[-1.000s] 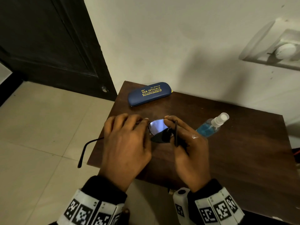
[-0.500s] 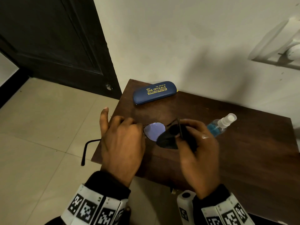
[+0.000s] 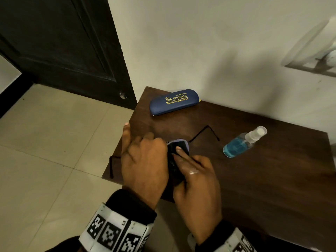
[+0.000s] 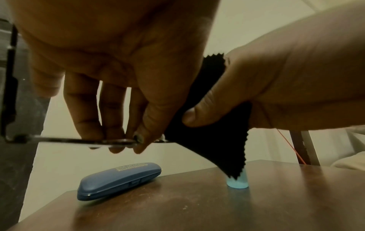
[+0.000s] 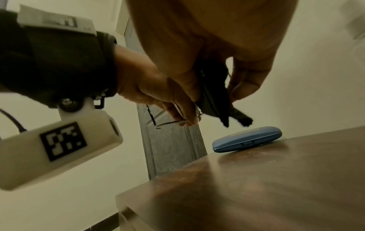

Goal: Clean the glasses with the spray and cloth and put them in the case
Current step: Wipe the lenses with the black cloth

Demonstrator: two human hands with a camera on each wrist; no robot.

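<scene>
My left hand (image 3: pixel 145 153) pinches the thin-framed glasses (image 3: pixel 180 143) by the rim, a little above the table; the pinch shows in the left wrist view (image 4: pixel 138 140). My right hand (image 3: pixel 194 177) holds the black cloth (image 3: pixel 172 161) against one lens, thumb under and forefinger on top. The cloth (image 4: pixel 215 140) hangs down in a point. One temple (image 3: pixel 203 132) sticks out toward the spray bottle (image 3: pixel 240 143), which lies on its side with blue liquid in it. The blue case (image 3: pixel 173 101) lies closed at the table's far left corner.
The dark wooden table (image 3: pixel 254 188) stands against a pale wall, with its left edge over the tiled floor (image 3: pixel 45 151). A dark door (image 3: pixel 63 42) is at the left. The glasses' other temple (image 3: pixel 111 166) hangs past the table's left edge.
My right hand has slid the cloth leftward along the glasses, close against my left hand. The glasses have turned, so one temple now points toward the bottle.
</scene>
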